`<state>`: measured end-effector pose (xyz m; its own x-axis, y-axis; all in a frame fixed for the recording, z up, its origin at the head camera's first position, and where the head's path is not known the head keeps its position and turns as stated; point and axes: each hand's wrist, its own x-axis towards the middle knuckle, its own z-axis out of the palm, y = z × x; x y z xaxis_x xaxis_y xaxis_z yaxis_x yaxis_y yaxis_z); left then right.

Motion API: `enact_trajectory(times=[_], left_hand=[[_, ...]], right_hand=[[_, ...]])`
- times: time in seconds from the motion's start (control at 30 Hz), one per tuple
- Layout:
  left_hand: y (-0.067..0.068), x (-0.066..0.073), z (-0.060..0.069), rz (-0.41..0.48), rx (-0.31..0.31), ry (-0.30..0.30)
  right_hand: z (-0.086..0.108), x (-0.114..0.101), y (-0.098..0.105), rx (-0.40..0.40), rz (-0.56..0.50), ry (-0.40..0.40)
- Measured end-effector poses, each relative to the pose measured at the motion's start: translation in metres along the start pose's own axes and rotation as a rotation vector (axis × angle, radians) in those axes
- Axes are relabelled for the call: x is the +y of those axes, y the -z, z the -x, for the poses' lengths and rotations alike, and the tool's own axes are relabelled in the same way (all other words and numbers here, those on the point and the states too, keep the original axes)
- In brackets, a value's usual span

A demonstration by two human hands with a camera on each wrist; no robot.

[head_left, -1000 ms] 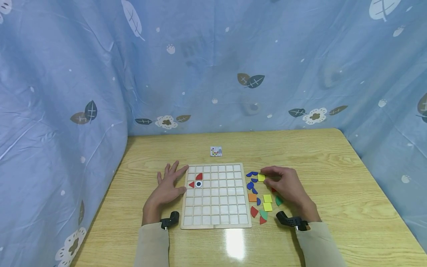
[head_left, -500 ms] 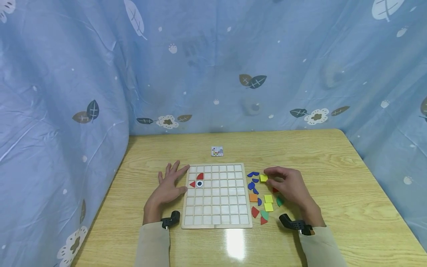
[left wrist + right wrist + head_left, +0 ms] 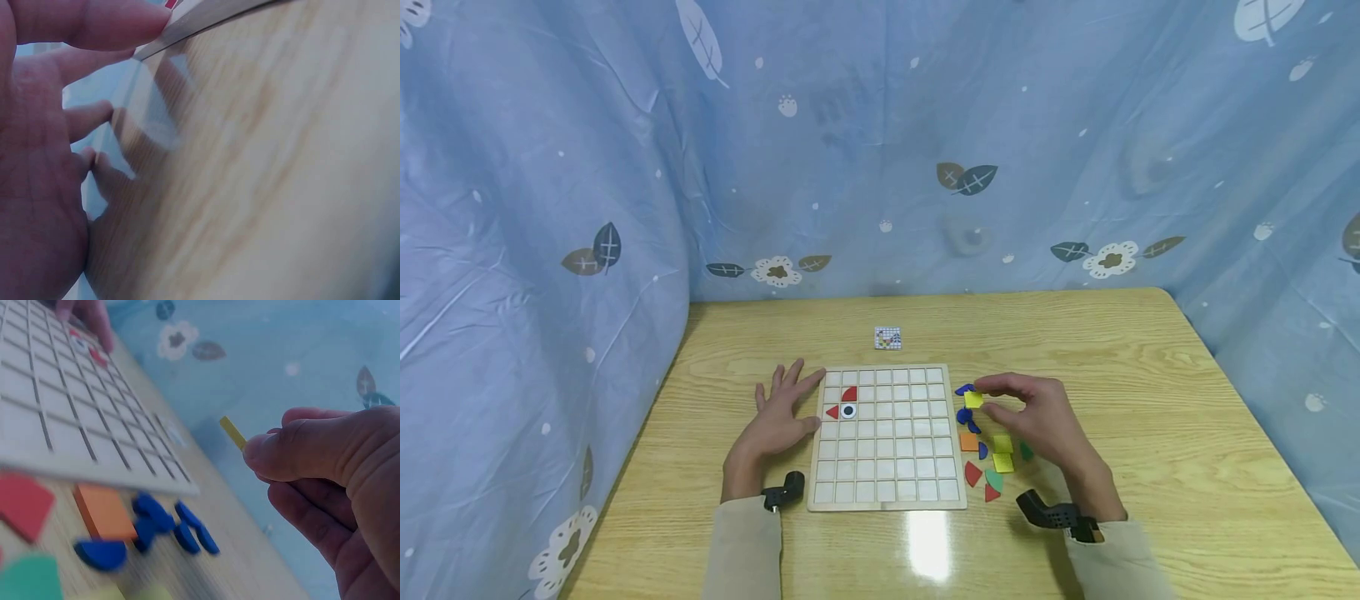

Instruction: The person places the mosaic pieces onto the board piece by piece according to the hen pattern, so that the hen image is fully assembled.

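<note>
In the head view my right hand (image 3: 1037,412) pinches a yellow square tile (image 3: 973,400) between thumb and fingers, over the blue pieces beside the board. The right wrist view shows that tile (image 3: 233,432) edge-on, lifted above the table. My left hand (image 3: 777,421) lies with spread fingers at the left edge of the wooden grid board (image 3: 886,507); in the left wrist view the thumb (image 3: 125,24) touches its side. On the board's upper left are a red quarter-circle (image 3: 850,394), a small red triangle (image 3: 832,412) and a white eye tile (image 3: 848,411).
Right of the board lie blue half-circles (image 3: 100,554), an orange square (image 3: 969,442), two yellow squares (image 3: 1003,462), red pieces (image 3: 973,473) and green pieces (image 3: 994,481). A small pattern card (image 3: 887,337) lies behind the board. A blue curtain (image 3: 880,167) hangs beyond the table.
My right hand has lifted the yellow square tile and carried it left, over the blue pieces. My left hand stays at the board's edge.
</note>
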<state>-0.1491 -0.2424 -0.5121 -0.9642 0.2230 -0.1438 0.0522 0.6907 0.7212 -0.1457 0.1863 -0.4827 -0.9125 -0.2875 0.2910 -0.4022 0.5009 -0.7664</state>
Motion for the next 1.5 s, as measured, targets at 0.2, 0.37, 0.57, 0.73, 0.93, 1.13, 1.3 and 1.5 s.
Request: enact_trajectory(times=[0.2,0.37,0.57,0.73,0.93,1.13,1.3,1.5], left_hand=[[-0.001,-0.001,-0.001,-0.001,0.003,0.004],[0.000,0.000,-0.001,0.003,-0.001,0.003],[0.000,-0.001,-0.001,0.008,0.002,-0.006],[0.000,0.000,-0.002,0.007,0.003,-0.007],[0.001,-0.001,-0.002,0.011,0.000,-0.004],[0.001,0.000,-0.002,0.001,0.002,-0.007],[0.001,0.000,-0.003,-0.006,0.004,-0.003],[0.001,0.000,-0.003,-0.008,-0.003,0.006]], right_hand=[[-0.006,-0.010,-0.019,-0.032,-0.015,0.048],[-0.012,-0.018,-0.035,-0.061,-0.053,0.061],[-0.022,-0.029,-0.055,-0.094,-0.090,0.101],[-0.029,-0.037,-0.071,-0.139,-0.133,0.074],[-0.035,-0.040,-0.090,-0.175,-0.140,0.073],[-0.039,-0.043,-0.107,-0.196,-0.149,0.085],[-0.041,-0.045,-0.120,-0.209,-0.159,0.092],[-0.044,-0.048,-0.136,-0.235,-0.152,0.092]])
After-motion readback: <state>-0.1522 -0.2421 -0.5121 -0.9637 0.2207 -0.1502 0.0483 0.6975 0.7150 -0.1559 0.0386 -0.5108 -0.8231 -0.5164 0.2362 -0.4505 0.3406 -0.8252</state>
